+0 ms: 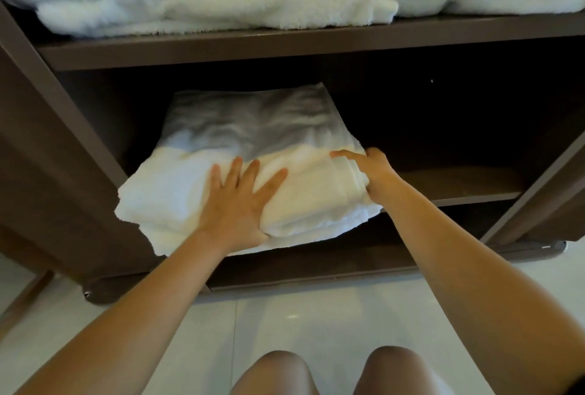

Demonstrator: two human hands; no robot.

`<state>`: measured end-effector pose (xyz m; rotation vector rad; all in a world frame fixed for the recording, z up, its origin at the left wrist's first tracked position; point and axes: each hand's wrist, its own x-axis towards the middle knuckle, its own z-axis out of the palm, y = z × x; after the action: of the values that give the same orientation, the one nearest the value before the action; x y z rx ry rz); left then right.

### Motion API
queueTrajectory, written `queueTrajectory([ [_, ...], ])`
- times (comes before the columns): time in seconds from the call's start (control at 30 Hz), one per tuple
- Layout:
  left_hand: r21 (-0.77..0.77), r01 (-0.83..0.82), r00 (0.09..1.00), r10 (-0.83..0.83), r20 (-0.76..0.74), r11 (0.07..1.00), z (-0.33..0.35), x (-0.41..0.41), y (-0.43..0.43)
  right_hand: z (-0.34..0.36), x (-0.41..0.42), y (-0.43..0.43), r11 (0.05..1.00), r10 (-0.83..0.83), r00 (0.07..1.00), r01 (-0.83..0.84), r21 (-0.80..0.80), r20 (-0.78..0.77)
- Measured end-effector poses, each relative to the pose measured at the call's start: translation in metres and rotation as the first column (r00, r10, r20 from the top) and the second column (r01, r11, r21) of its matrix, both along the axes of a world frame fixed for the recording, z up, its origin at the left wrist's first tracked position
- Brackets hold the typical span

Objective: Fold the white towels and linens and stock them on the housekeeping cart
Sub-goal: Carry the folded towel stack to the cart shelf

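Observation:
A stack of folded white towels [221,147] lies on the lower shelf [459,185] of the brown housekeeping cart, its front edge hanging a little past the shelf lip. My left hand [240,201] lies flat on top of the stack with fingers spread and straight. At the stack's right front corner, my right hand [370,173] touches the towel edge, index finger stretched over the top. Whether its other fingers curl round the edge is hidden. More folded white towels [221,8] fill the upper shelf [285,46].
The right half of the lower shelf holds nothing and is dark at the back. Brown cart side panels [47,147] frame the opening left and right. Pale tiled floor [285,325] lies below, with my knees [332,372] at the bottom edge.

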<state>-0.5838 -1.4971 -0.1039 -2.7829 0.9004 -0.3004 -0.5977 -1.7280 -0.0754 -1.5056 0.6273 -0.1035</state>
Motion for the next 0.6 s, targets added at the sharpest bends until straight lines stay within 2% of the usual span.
queueTrajectory([
  [0.07, 0.057, -0.035, 0.998, 0.038, -0.054, 0.998, 0.009, 0.007, 0.003, 0.000, 0.009, 0.001, 1.000, 0.020, 1.000, -0.020, -0.005, 0.004],
  [0.17, 0.005, -0.035, 0.997, 0.035, -0.070, 0.999, 0.013, 0.024, 0.004, -0.005, 0.020, 0.007, 0.997, 0.011, 1.000, -0.012, -0.071, -0.021],
  [0.27, -0.016, -0.052, 0.996, 0.051, -0.068, 0.999, 0.011, 0.040, 0.001, -0.012, 0.029, 0.010, 0.935, 0.017, 0.993, -0.056, -0.351, -0.114],
  [0.33, -0.011, -0.067, 0.996, 0.066, -0.066, 0.998, 0.007, 0.045, -0.002, -0.008, 0.026, 0.012, 0.825, 0.047, 0.997, -0.074, -0.561, -0.063],
  [0.37, -0.016, -0.068, 0.995, 0.067, -0.070, 0.998, 0.005, 0.047, -0.003, -0.003, 0.022, 0.013, 0.733, 0.089, 0.995, -0.042, -0.679, 0.035],
  [0.43, -0.021, -0.068, 0.995, 0.066, -0.073, 0.997, 0.004, 0.047, -0.005, 0.009, 0.007, 0.024, 0.558, 0.294, 0.930, 0.019, -0.829, 0.219],
  [0.47, -0.017, -0.066, 0.995, 0.064, -0.079, 0.998, 0.005, 0.045, -0.005, 0.014, -0.002, 0.033, 0.423, 0.437, 0.880, -0.019, -0.906, 0.186],
  [0.5, -0.007, -0.062, 0.995, 0.061, -0.080, 0.998, 0.005, 0.043, -0.006, 0.015, -0.011, 0.042, 0.221, 0.544, 0.837, -0.085, -0.972, 0.051],
  [0.53, 0.003, -0.057, 0.997, 0.057, -0.061, 0.998, 0.005, 0.039, -0.005, 0.010, -0.016, 0.049, 0.002, 0.572, 0.811, -0.147, -0.989, -0.120],
  [0.57, 0.009, -0.066, 0.998, 0.067, -0.016, 0.998, 0.006, 0.035, 0.000, 0.004, -0.017, 0.055, -0.184, 0.533, 0.802, -0.201, -0.962, -0.269],
  [0.6, 0.009, -0.090, 0.995, 0.090, 0.034, 0.996, 0.006, 0.029, 0.005, -0.002, -0.018, 0.057, -0.313, 0.450, 0.805, -0.265, -0.912, -0.388],
])
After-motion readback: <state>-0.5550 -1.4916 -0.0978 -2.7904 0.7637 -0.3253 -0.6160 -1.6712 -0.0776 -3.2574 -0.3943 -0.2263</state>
